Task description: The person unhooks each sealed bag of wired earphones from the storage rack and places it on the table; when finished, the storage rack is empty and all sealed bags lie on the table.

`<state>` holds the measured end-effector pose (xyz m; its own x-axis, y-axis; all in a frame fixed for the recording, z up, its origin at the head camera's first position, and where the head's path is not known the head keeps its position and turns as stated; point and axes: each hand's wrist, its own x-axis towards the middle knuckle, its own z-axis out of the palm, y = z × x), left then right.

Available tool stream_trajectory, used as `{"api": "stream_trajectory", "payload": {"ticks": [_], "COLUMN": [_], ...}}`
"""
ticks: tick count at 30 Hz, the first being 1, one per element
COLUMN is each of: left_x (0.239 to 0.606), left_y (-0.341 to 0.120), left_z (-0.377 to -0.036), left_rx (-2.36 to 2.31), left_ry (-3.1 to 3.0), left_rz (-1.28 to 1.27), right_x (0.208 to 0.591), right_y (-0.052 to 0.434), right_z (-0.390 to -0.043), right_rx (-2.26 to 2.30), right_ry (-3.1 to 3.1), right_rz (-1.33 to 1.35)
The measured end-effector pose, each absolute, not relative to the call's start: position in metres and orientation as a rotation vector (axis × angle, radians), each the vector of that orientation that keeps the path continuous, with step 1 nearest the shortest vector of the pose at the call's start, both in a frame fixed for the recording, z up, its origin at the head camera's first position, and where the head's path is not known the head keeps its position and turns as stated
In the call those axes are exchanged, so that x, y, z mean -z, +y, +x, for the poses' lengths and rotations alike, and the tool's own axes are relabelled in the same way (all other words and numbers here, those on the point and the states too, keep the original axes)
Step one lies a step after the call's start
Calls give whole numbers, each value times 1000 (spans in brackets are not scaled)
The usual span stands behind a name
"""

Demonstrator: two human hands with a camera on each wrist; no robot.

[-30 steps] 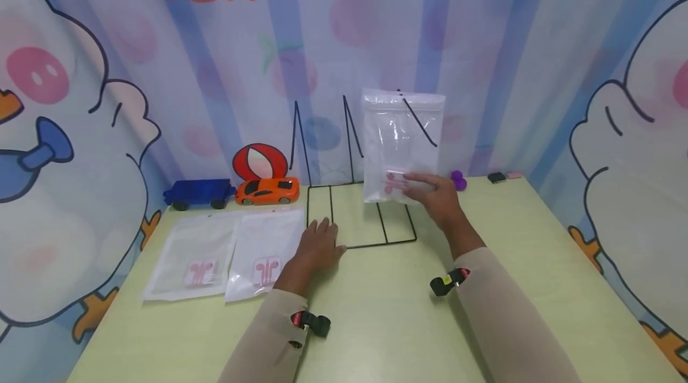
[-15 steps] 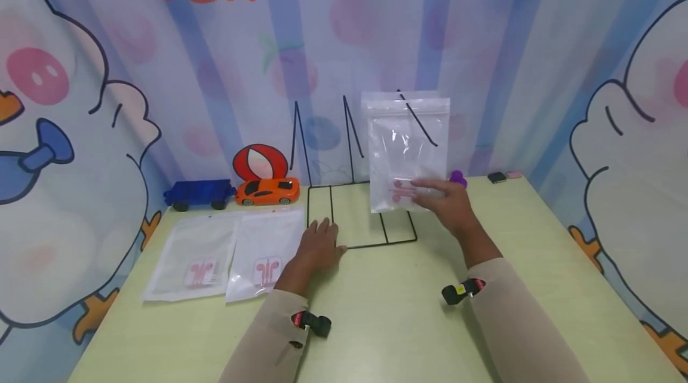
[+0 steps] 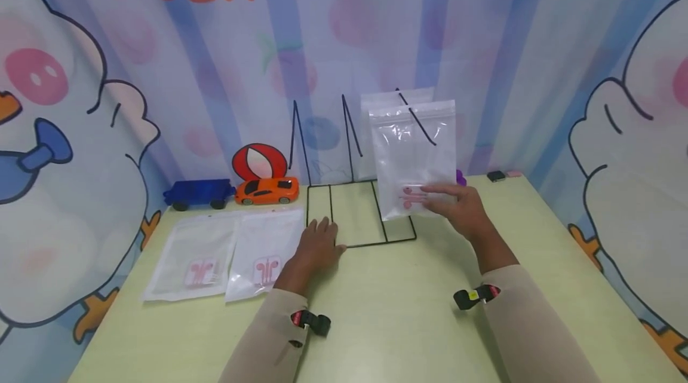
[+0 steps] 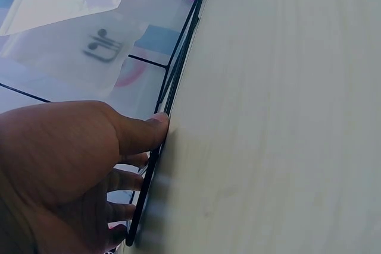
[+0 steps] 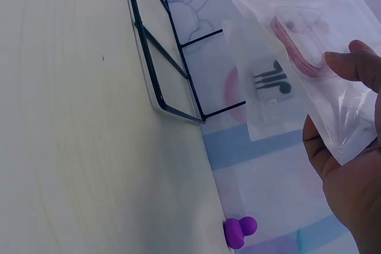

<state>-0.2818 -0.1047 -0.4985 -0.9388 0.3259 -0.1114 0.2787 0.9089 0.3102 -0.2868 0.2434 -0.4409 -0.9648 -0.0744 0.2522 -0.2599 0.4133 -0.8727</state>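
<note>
So, two flat clear earphone bags [image 3: 226, 254] lie on the pale green counter [image 3: 387, 317] | left hand [image 3: 317, 245], fingers flat, pins the black wire rack [image 3: 360, 215], probably steadying it | right hand [image 3: 464, 211] fingers pinch an upright clear zip bag of pink earphones [image 3: 416, 159] over the rack's right slot.

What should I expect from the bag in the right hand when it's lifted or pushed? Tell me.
The bag is thin clear plastic, so it is probably floppy and light. The pink earphones sit at its bottom, so it likely hangs bottom-heavy. Its glossy film may slip in the right hand, which pinches only the lower edge.
</note>
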Motion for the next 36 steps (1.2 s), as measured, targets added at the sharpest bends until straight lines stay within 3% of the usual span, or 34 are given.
{"api": "stream_trajectory", "payload": {"ticks": [36], "left_x": [502], "left_y": [-106], "left_z": [-287], "left_rx": [-515], "left_ry": [2858], "left_rz": [420], "right_x": [445], "right_y": [254], "right_z": [-228], "right_rx": [-1317], "right_ry": [-2444], "right_rz": [365]}}
